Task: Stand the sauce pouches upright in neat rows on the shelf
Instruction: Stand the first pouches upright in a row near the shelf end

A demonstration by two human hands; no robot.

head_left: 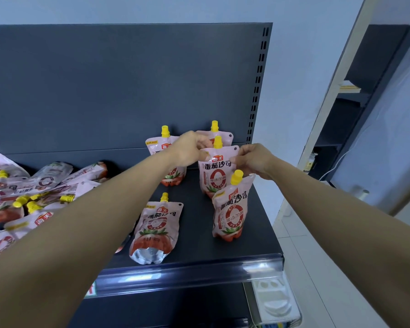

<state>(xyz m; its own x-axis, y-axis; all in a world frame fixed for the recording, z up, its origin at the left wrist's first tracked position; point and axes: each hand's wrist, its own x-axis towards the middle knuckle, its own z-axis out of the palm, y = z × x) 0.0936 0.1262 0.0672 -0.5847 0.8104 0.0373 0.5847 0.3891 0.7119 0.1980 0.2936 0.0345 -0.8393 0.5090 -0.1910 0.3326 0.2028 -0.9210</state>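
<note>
Shelf (pixel 258 233): dark grey deck, seen across the middle and lower frame; a dark back panel (pixel 128 86) is set behind it.
Held pouch (pixel 217 176): pink with a yellow spout, kept upright right of centre of the frame; its base is hidden by the pouch in front.
Left hand (pixel 189 150): fingers curled; the upper left corner of the held pouch is pinched.
Right hand (pixel 251 159): fingers curled; the upper right edge of the same pouch is pinched.
Right row: rear pouch (pixel 223 134) is seen upright at the back panel, just behind the held one; front pouch (pixel 230 214) is stood upright just before it.
Left row: rear-left pouch (pixel 159 144) is upright, partly covered by the left hand; front-left pouch (pixel 155 230) is tilted backward, silver base turned to the camera.
Loose pouches (pixel 29 200): heaped flat and overlapping at the left edge of the frame.
</note>
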